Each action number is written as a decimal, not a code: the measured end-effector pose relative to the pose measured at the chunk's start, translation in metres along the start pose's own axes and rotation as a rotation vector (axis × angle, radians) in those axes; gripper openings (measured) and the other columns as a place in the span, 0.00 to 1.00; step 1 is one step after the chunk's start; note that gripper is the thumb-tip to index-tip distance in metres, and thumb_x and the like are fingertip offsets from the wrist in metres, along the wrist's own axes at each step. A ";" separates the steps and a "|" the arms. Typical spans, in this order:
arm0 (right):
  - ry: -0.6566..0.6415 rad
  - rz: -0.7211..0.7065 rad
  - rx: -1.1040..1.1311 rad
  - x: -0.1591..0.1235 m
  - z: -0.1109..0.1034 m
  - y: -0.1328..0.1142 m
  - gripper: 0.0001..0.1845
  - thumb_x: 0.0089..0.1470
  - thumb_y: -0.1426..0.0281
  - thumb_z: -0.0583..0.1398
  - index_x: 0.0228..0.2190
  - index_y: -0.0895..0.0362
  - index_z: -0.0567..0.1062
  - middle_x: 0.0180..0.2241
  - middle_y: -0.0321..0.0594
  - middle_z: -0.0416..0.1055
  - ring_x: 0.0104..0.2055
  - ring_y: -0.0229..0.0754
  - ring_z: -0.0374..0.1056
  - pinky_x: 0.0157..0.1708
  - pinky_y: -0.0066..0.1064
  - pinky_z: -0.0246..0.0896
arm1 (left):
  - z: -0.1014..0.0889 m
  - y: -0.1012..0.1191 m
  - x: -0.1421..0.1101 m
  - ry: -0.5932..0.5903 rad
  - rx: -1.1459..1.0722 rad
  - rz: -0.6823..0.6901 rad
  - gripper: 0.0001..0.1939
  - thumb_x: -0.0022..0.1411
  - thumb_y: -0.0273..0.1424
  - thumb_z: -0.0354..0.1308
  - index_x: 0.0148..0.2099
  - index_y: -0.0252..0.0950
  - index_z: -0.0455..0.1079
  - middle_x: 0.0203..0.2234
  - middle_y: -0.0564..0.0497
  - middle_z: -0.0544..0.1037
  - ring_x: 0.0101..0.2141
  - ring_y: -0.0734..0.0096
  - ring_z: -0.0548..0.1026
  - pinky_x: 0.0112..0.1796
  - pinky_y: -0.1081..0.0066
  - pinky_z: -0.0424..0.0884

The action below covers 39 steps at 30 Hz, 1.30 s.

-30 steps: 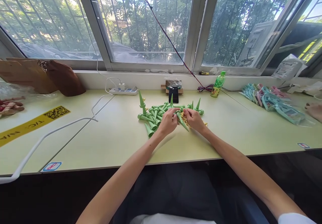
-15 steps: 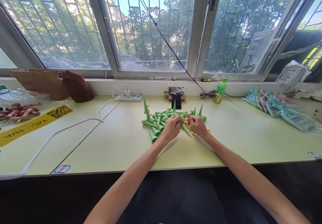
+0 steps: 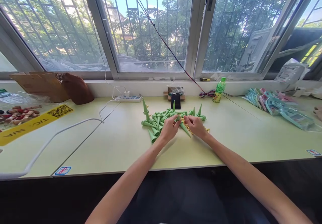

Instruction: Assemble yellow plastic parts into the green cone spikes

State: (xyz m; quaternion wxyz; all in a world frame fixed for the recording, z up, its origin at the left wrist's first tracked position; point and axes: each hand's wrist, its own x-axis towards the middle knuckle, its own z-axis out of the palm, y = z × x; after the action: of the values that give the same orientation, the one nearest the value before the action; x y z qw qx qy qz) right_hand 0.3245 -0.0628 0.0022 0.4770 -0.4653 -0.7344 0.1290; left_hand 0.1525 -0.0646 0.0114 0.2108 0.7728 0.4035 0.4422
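My left hand (image 3: 170,129) is closed on a green plastic cone (image 3: 185,129), whose tip slants down to the right. Close beside it, my right hand (image 3: 197,126) is pinched at the cone's wide end; whatever sits between its fingertips is too small to make out. A heap of similar green cones (image 3: 152,135) lies to the left of and behind my hands, and a few stand point up. Small yellow pieces (image 3: 207,129) are scattered under and around my right hand, partly hidden by it.
A black phone (image 3: 175,101) leans on a small box behind the heap. A green drink bottle (image 3: 219,90) stands back right, bagged pastel items (image 3: 279,106) farther right. At left are a power strip (image 3: 128,98), a white cable (image 3: 62,126) and a brown pouch (image 3: 76,89).
The camera view has tilted up and shifted slightly left. My hands stay together at the cone, with only small finger movements.
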 end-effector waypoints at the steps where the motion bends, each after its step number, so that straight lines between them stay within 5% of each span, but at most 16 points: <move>1: -0.001 -0.002 -0.004 0.000 0.000 0.001 0.28 0.64 0.52 0.50 0.18 0.55 0.59 0.16 0.33 0.58 0.21 0.35 0.51 0.24 0.30 0.45 | 0.000 -0.001 0.000 0.010 0.005 0.022 0.08 0.66 0.31 0.53 0.44 0.37 0.72 0.33 0.50 0.76 0.26 0.75 0.72 0.28 0.75 0.70; 5: -0.001 -0.017 0.000 0.000 0.001 0.001 0.28 0.65 0.53 0.50 0.18 0.56 0.62 0.17 0.35 0.62 0.21 0.35 0.54 0.24 0.30 0.46 | 0.002 -0.006 0.002 0.058 0.024 0.073 0.07 0.65 0.28 0.54 0.43 0.36 0.73 0.44 0.47 0.73 0.29 0.77 0.72 0.30 0.74 0.71; 10: -0.006 -0.025 0.003 0.000 0.001 -0.001 0.28 0.65 0.54 0.50 0.18 0.56 0.64 0.17 0.36 0.64 0.20 0.36 0.55 0.25 0.30 0.48 | 0.001 -0.006 0.001 0.101 0.094 0.071 0.04 0.64 0.28 0.57 0.35 0.35 0.71 0.36 0.50 0.69 0.25 0.79 0.68 0.29 0.74 0.69; 15: -0.022 -0.020 0.020 -0.001 0.001 -0.003 0.28 0.65 0.53 0.50 0.18 0.56 0.65 0.17 0.36 0.65 0.20 0.36 0.57 0.25 0.30 0.49 | -0.001 -0.003 0.000 0.172 0.179 0.098 0.12 0.62 0.29 0.60 0.27 0.35 0.64 0.28 0.53 0.64 0.24 0.78 0.63 0.28 0.74 0.64; 24: -0.044 -0.024 0.030 -0.002 0.005 0.000 0.28 0.65 0.53 0.50 0.18 0.56 0.65 0.18 0.36 0.66 0.21 0.37 0.59 0.25 0.30 0.50 | -0.010 0.000 -0.003 0.154 0.279 0.200 0.15 0.63 0.31 0.57 0.25 0.36 0.58 0.23 0.55 0.65 0.23 0.76 0.61 0.28 0.73 0.59; 32: -0.045 -0.011 0.032 -0.003 0.005 0.000 0.29 0.65 0.53 0.50 0.18 0.56 0.64 0.16 0.34 0.62 0.20 0.36 0.55 0.24 0.31 0.49 | -0.054 0.037 -0.010 0.196 0.261 0.099 0.14 0.62 0.36 0.59 0.26 0.36 0.63 0.19 0.56 0.69 0.22 0.76 0.63 0.27 0.74 0.61; 39: -0.050 -0.019 0.017 -0.004 0.006 0.002 0.30 0.65 0.52 0.49 0.18 0.56 0.66 0.16 0.35 0.63 0.20 0.36 0.56 0.25 0.31 0.49 | -0.117 0.011 -0.035 0.151 0.405 -0.241 0.16 0.58 0.41 0.58 0.25 0.36 0.69 0.17 0.54 0.71 0.21 0.74 0.67 0.27 0.73 0.62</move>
State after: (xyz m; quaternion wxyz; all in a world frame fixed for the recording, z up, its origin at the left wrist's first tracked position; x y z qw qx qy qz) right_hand 0.3211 -0.0631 -0.0043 0.4635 -0.4507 -0.7495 0.1423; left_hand 0.0477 -0.1027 0.0615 0.0721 0.7103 0.5876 0.3807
